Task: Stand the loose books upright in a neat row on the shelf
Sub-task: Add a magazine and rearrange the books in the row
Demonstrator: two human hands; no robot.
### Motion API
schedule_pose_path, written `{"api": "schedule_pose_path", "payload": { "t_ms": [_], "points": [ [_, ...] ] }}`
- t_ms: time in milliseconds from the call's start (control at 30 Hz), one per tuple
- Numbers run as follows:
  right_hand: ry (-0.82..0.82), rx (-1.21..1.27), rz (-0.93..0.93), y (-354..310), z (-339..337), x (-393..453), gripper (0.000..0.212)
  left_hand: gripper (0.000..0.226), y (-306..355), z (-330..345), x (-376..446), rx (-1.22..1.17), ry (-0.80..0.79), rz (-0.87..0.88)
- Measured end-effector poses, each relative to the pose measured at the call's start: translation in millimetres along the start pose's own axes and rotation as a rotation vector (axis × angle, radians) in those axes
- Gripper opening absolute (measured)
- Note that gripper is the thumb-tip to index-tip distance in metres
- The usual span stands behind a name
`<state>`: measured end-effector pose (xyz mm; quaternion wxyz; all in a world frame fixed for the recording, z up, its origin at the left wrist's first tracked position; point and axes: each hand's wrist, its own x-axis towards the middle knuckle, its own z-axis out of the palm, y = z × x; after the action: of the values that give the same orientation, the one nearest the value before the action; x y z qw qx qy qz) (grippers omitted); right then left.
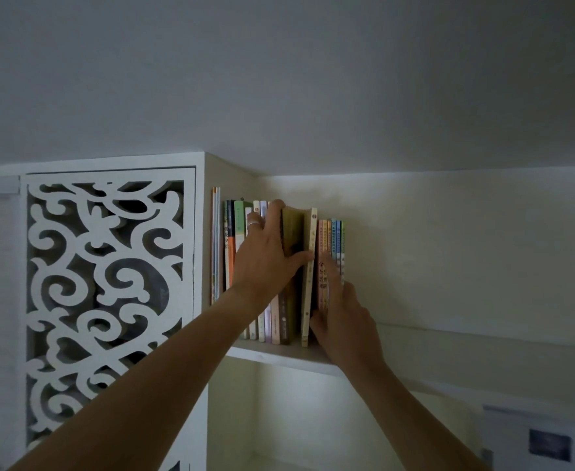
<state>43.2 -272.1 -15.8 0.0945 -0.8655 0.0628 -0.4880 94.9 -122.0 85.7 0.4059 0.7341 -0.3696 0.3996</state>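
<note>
A row of upright books stands on a high white shelf (pixel 272 355), against the cabinet side at its left end. My left hand (pixel 265 253), with a ring on one finger, reaches up and grips an olive-green book (pixel 292 229) near its top; the thumb touches the beige book (pixel 309 277) beside it. A gap shows between the green book and the beige one, which leans slightly. My right hand (pixel 343 321) lies lower, its fingers pressed against the thin pink, orange and blue books (pixel 332 243) at the right end of the row.
A white cabinet door (pixel 109 300) with a cut-out scroll pattern stands left of the shelf. The ceiling is close above. To the right of the books the shelf runs along a bare wall (pixel 466 253). Another compartment (pixel 296 419) opens below.
</note>
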Motion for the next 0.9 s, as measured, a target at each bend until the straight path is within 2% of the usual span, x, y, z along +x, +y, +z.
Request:
{"api": "schedule_pose_path", "payload": {
  "t_ms": [167,267,333,400,600,767,900],
  "points": [
    [-0.021,-0.017,-0.064,-2,-3,-1,0.091,0.069,1,14,-8,-0.125,0.110,0.083],
    [-0.058,-0.042,-0.098,-3,-4,-1,0.084,0.062,-5,24,-24,-0.296,0.156,-0.058],
    [-0.072,-0.053,-0.109,-2,-3,0,0.082,0.045,-13,30,-31,-0.164,0.159,-0.113],
    [-0.080,-0.070,-0.108,-1,-2,1,0.080,0.034,-18,33,-38,-0.016,0.125,-0.095],
    [-0.067,-0.115,-0.099,-1,-2,1,0.075,0.012,-2,15,-45,-0.003,0.310,0.028],
    [-0.084,-0.119,-0.115,0,0,1,0.078,0.029,-14,24,-43,-0.027,0.150,-0.082],
    [-0.062,-0.097,-0.122,0,3,-1,0.081,0.030,-9,34,-49,-0.069,0.176,-0.087]
  ]
}}
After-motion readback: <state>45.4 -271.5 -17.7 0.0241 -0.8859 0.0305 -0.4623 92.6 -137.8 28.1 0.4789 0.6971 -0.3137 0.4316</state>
